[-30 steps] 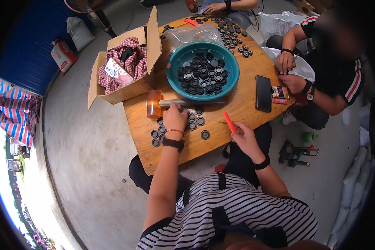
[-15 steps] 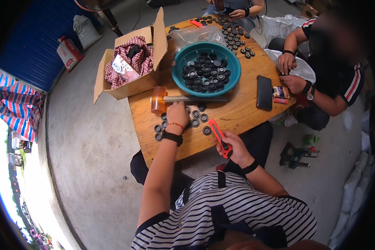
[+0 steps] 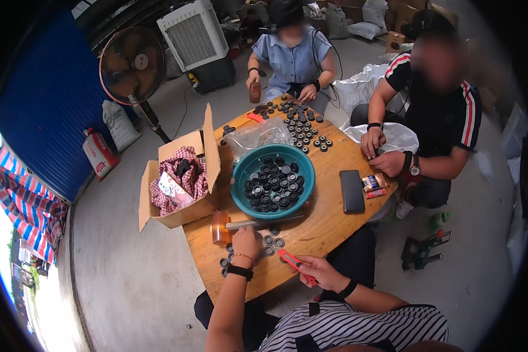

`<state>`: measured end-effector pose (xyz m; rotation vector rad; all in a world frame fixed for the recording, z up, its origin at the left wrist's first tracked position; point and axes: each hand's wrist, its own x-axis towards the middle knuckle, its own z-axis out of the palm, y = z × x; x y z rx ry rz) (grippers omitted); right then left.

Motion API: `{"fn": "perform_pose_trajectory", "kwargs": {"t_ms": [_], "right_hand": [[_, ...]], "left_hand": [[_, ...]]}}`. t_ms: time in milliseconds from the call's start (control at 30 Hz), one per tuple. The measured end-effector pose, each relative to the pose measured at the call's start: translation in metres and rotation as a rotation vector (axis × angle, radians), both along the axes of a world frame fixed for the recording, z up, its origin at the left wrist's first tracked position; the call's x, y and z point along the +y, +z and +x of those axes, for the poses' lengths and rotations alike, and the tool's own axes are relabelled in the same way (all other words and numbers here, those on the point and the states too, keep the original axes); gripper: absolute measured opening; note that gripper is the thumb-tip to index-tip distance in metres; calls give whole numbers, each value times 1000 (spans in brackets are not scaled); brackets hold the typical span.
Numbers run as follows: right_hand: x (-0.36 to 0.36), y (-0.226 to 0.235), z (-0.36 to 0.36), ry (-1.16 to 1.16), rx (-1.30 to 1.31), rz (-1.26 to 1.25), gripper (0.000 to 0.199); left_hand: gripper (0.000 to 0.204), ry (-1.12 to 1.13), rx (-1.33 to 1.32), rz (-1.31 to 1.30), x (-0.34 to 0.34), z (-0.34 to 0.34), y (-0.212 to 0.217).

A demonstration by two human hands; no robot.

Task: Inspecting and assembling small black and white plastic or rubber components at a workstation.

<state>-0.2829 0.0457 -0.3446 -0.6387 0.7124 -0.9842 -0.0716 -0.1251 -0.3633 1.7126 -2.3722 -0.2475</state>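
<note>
My right hand (image 3: 324, 274) is closed round a red utility knife (image 3: 293, 260), its front end pointing up and left over the table. My left hand (image 3: 246, 243) rests low over the table, back uppermost, beside a mallet with an amber head (image 3: 220, 229) and a grey handle. Its fingers are mostly hidden, so whether it holds anything does not show. Around it lie several round black ring-like parts (image 3: 269, 240). Just behind the mallet stands a teal basin (image 3: 236, 197) with many more black parts (image 3: 274, 186) in it.
An open cardboard box (image 3: 188, 217) with checked cloth stands on the wooden table (image 3: 325, 226) at left. A black phone (image 3: 352, 191) and small packets (image 3: 374, 183) lie at right. Two co-workers sit at the far and right sides. More black parts (image 3: 302, 132) and a plastic bag (image 3: 253, 139) lie beyond the basin.
The view has tilted up, bringing the co-workers, a fan and an air cooler into sight. My left hand stays by the mallet; the knife in my right hand lies more slantwise.
</note>
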Motion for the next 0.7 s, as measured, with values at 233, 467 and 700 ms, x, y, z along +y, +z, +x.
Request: {"fn": "perform_pose_trajectory", "kwargs": {"t_ms": [233, 467, 700], "right_hand": [[-5, -8, -6, -37, 49, 74, 32], [-31, -25, 11, -81, 106, -74, 26], [-53, -34, 6, 38, 530, -402, 37]], "left_hand": [[24, -31, 347, 62, 32, 1, 38], [20, 90, 1021, 405, 107, -12, 11], [14, 107, 1009, 38, 139, -40, -42]]}}
